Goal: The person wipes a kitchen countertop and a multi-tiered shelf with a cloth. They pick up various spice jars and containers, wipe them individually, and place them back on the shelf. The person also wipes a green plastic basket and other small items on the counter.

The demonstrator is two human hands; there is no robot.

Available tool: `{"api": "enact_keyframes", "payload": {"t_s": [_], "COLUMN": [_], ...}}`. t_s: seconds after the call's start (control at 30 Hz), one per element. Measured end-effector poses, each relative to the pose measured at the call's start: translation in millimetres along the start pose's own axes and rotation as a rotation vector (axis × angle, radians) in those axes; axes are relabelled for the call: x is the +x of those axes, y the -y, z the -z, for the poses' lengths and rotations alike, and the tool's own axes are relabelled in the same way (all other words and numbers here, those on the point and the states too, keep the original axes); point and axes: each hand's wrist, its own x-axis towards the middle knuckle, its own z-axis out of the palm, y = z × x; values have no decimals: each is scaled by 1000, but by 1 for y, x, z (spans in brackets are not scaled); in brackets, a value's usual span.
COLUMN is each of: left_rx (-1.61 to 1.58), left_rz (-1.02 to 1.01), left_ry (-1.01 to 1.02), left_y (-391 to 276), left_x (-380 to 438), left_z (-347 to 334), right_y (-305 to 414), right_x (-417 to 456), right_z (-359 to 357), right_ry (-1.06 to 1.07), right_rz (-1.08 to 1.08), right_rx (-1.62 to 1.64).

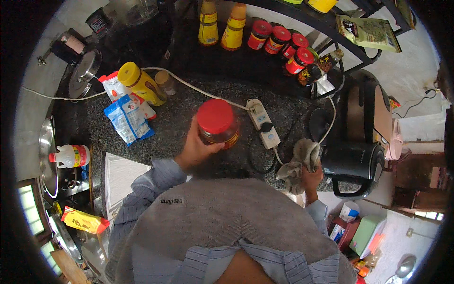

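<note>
My left hand (198, 147) is wrapped around the side of a jar (227, 138) with a red screw lid (215, 116), over the dark speckled countertop (170, 127). Whether the jar rests on the counter or is lifted, I cannot tell. At the right, my right hand (313, 177) grips a crumpled grey cloth (296, 165) near the counter's front edge. A white power strip (263, 124) with a black plug in it lies between the jar and the cloth. Just right of the cloth stands a black electric kettle (351, 168).
Left of the jar are a yellow canister (142, 83), a blue-and-white packet (128, 119) and a small lidded jar (165, 82). Several red-lidded jars (260, 33) and yellow bottles (233, 28) line the back under a black rack (301, 21). A white cord (198, 91) crosses the counter.
</note>
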Motion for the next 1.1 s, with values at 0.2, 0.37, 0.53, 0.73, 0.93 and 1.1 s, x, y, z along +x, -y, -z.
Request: {"api": "enact_keyframes", "payload": {"t_s": [0.2,0.37,0.53,0.73,0.93,1.1], "left_rx": [-213,-368,-318,-123,118,192], "left_rz": [106,-3,-171,-251,-282,-238], "left_ry": [17,16,6,7,-8,-12], "left_y": [-25,-71,-89,-56,-12,-10], "left_x": [3,42,123,214,248,253], "left_z": [12,8,-12,-52,-93,-122], "right_y": [11,10,7,-6,32,30], "right_x": [-2,-3,-1,-4,2,1], "right_z": [5,7,3,-7,14,16], "right_ry": [23,19,-4,-79,13,29], "right_rz": [-71,-70,-31,38,-57,-101], "right_rx": [23,47,112,182,215,294]}}
